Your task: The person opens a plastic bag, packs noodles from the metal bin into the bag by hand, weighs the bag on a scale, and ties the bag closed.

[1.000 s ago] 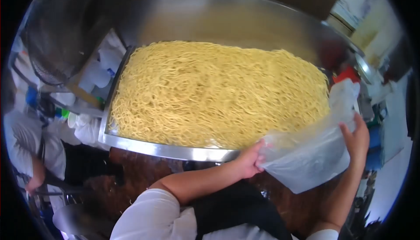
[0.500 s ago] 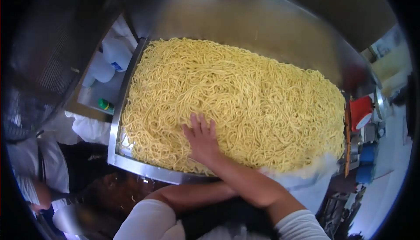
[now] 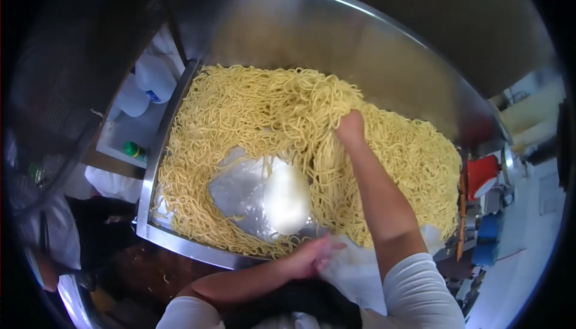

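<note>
A thick layer of yellow noodles (image 3: 408, 161) covers much of a steel tray (image 3: 198, 251). My right hand (image 3: 351, 128) is closed on a bunch of noodles, lifted near the back middle, with strands hanging below it. Left of those strands the metal tray bottom (image 3: 240, 188) shows, with a bright glare on it. My left hand (image 3: 315, 256) is at the tray's front edge, its fingers curled at the top of a clear plastic bag (image 3: 357, 269). The bag hangs over the edge in front of me.
White jugs (image 3: 153, 78) and a green-capped bottle (image 3: 134, 150) stand on a shelf at the left. Another person's sleeve (image 3: 60, 227) shows at the lower left. On the right are a red object (image 3: 482, 176) and blue containers (image 3: 489, 227). A steel wall (image 3: 384, 47) rises behind the noodles.
My right hand has gone from the bag to the noodles, closed on a bunch and moved back and right, baring the tray bottom. My left hand stays by the bag at the front edge.
</note>
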Demonstrator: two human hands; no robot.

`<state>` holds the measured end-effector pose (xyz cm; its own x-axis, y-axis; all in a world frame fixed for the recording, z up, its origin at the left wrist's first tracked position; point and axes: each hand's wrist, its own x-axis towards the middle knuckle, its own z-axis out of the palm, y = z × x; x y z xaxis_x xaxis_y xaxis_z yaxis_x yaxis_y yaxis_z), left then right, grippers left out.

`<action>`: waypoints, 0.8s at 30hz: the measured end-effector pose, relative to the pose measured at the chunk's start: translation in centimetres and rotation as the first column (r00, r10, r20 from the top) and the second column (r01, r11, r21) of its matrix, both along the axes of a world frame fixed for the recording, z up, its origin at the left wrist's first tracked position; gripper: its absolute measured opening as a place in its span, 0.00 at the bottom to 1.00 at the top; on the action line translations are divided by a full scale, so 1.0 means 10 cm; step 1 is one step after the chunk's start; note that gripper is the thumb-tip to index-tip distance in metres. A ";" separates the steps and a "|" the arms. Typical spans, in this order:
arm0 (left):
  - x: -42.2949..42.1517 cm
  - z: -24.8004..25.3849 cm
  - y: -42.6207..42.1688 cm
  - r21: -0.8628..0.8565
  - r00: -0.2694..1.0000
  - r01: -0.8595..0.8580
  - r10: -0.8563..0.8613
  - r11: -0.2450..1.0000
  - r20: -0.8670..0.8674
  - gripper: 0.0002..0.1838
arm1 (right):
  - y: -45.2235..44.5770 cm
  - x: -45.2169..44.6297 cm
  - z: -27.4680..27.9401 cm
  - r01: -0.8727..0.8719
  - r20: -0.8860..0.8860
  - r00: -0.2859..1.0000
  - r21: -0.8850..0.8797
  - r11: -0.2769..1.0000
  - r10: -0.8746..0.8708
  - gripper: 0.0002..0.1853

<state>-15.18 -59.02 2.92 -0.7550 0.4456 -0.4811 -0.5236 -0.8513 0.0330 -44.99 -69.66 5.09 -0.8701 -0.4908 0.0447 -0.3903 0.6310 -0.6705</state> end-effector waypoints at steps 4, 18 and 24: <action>-0.21 0.07 -0.04 -0.012 0.994 -0.085 0.086 0.996 0.066 0.33 | 0.06 0.22 1.40 -0.050 0.139 0.985 -0.347 0.936 0.104 0.21; -0.52 -0.18 -0.90 0.072 0.789 -0.606 0.587 0.792 0.180 0.29 | 0.30 0.66 2.25 -0.262 -0.185 0.961 -0.375 0.889 0.205 0.21; -0.42 -0.15 -1.46 -0.050 0.608 -0.728 0.678 0.683 0.413 0.15 | 1.31 1.16 -0.12 -0.875 0.706 0.484 0.375 0.307 0.517 0.26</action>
<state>-19.37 -73.61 1.47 -0.6315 -0.0774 -0.7715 0.2914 -0.9458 -0.1436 -33.36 -56.54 3.91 0.0072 -0.6361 -0.7716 -0.7250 0.5281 -0.4421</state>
